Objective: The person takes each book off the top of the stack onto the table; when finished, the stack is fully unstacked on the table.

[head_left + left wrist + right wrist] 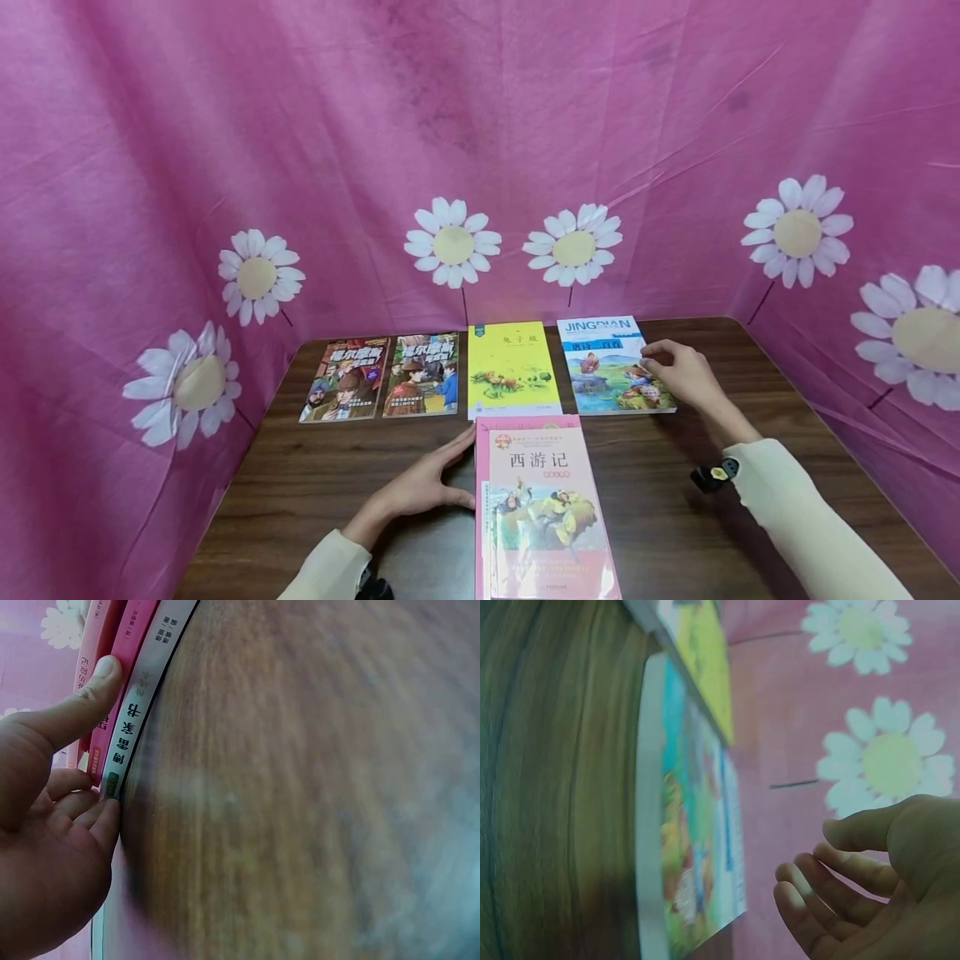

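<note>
A stack of books lies in front of me, topped by a pale pink book (551, 517) with a larger pink book (482, 450) under it. My left hand (420, 483) rests at the stack's left side, thumb and fingertips touching the spines. In the left wrist view, a grey-white book (135, 705) is lowest, with the thumb on the spines above it. My right hand (682, 375) hovers by the right edge of a blue picture-covered book (600, 375). Its fingers are loosely bent with nothing between them; in the right wrist view they are apart from that book.
In the back row, left of the blue book, lie a yellow book (513, 375) and two dark comic-style books, one (348, 379) far left and one (422, 375) beside it. The stack meets the yellow book's front edge. A pink flowered curtain (360, 167) borders the wooden table (337, 475).
</note>
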`<state>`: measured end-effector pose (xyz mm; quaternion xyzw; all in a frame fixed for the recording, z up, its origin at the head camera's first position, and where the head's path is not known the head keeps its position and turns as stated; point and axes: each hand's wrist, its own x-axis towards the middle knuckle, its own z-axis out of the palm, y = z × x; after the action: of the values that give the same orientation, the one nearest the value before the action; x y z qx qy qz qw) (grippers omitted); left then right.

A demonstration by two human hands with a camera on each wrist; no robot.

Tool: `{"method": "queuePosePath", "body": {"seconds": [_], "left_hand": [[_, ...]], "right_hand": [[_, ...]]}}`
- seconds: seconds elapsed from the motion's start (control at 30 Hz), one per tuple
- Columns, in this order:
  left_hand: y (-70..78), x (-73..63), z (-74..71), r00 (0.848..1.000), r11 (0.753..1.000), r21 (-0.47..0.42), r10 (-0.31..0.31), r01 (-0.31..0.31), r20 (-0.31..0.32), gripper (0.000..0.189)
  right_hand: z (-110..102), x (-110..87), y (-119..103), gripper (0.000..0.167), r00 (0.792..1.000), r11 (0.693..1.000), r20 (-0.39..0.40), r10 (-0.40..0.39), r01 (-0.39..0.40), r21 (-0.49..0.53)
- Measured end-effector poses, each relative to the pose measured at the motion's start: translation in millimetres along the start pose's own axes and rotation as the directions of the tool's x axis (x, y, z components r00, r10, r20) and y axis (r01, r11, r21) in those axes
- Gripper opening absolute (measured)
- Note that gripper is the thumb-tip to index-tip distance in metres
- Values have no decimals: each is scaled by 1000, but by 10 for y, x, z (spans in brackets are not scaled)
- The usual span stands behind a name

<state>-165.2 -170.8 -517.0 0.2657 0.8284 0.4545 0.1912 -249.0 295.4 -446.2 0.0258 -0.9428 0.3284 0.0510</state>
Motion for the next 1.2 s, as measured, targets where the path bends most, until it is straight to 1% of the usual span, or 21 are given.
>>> {"method": "queuePosePath", "body": {"seconds": [0.13,0.33,0.43,0.63,0.73,0.83,1.0,1.07,1.2], "left_hand": [[-8,-1,8,1000,1000,-6,-2,2,-5,108],[-2,-5,13,1000,1000,4,-5,5,-8,108],[-6,-7,18,1000,1000,14,-6,6,-12,108],[-1,-4,18,1000,1000,14,-3,4,-13,108],[0,-6,19,1000,1000,12,-5,5,-11,108],[-1,-8,20,1000,1000,11,-3,3,-12,108],[-3,-10,24,1000,1000,9,2,-2,-16,108],[-2,-10,23,1000,1000,9,4,-4,-15,108],[-2,-6,19,1000,1000,8,7,-7,-13,109]], "right_hand": [[-47,-131,-128,32,1000,1000,-15,-19,19,14],[-61,-321,-262,30,999,999,15,-30,29,43],[-51,-405,-341,30,998,997,17,-56,55,53],[30,-576,-521,24,992,989,-4,-128,128,70],[108,-678,-601,23,989,986,3,-146,145,81],[193,-776,-686,26,990,985,40,-136,131,111],[342,-924,-797,31,988,984,126,-94,73,165],[412,-986,-822,32,986,986,149,-79,55,159],[557,-1096,-834,37,985,991,169,-40,17,132]]}}
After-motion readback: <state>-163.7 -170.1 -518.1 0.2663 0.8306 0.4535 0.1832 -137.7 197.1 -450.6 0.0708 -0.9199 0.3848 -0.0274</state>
